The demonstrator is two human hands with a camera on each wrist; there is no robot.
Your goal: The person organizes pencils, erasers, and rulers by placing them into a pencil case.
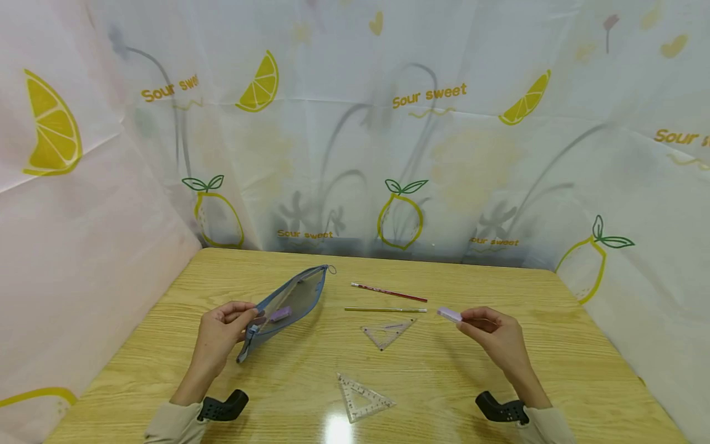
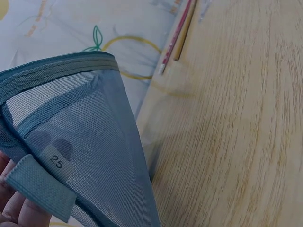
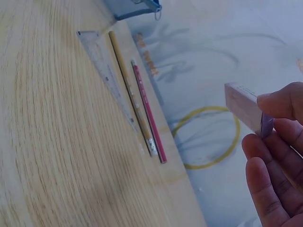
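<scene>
My left hand (image 1: pixel 217 333) grips the near end of a blue mesh zip pouch (image 1: pixel 308 298), held tilted with its mouth open. Inside lies a purple eraser (image 1: pixel 280 314). In the left wrist view the pouch (image 2: pixel 109 137) shows a fabric tab (image 2: pixel 41 187) and a label with 25 on it. Between the thumb and fingers of my right hand (image 1: pixel 498 338) is a second pale purple eraser (image 1: pixel 448 314), raised above the table's right side. The right wrist view shows this eraser (image 3: pixel 244 108) pinched at one end, its other end sticking out.
A red pencil (image 1: pixel 388 291) and a yellow pencil (image 1: pixel 385 309) lie mid-table, roughly side by side. Nearer are two clear set squares, one (image 1: pixel 395 337) just below the pencils and another (image 1: pixel 345 394) by the front. A lemon-print cloth (image 1: pixel 344 142) hangs behind the wooden table (image 1: pixel 444 382).
</scene>
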